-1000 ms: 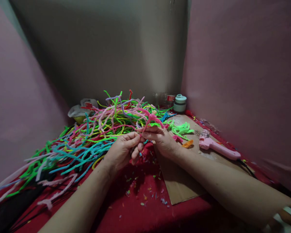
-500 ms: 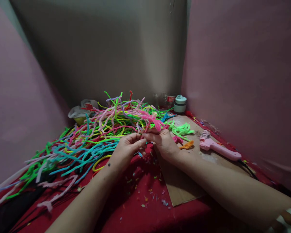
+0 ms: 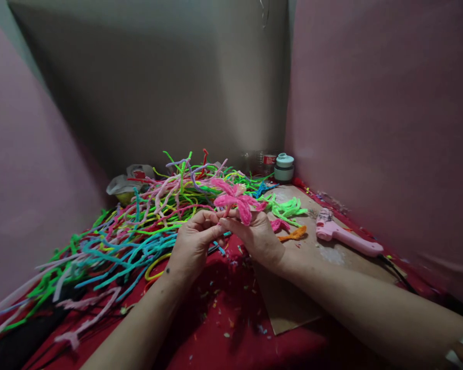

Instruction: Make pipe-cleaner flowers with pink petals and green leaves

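Observation:
A pink pipe-cleaner flower with several fuzzy petals and a pale yellow centre stands up between my two hands. My left hand is closed, thumb and fingers pinching the flower's stem low down. Close against it, my right hand pinches the same stem just under the petals. Most of the stem is hidden by my fingers. Behind and to the left spreads a big heap of pipe cleaners in pink, green, yellow, teal and purple.
On the right, a pink hot glue gun lies on a cardboard sheet, near green pipe-cleaner pieces and an orange piece. A lidded teal cup stands at the back. Scraps litter the red cloth. Pink panels rise on both sides.
The flower has turned and tilted, so its petals and pale centre now show more openly. Both hands stay pinched together on the stem. The view has shifted slightly.

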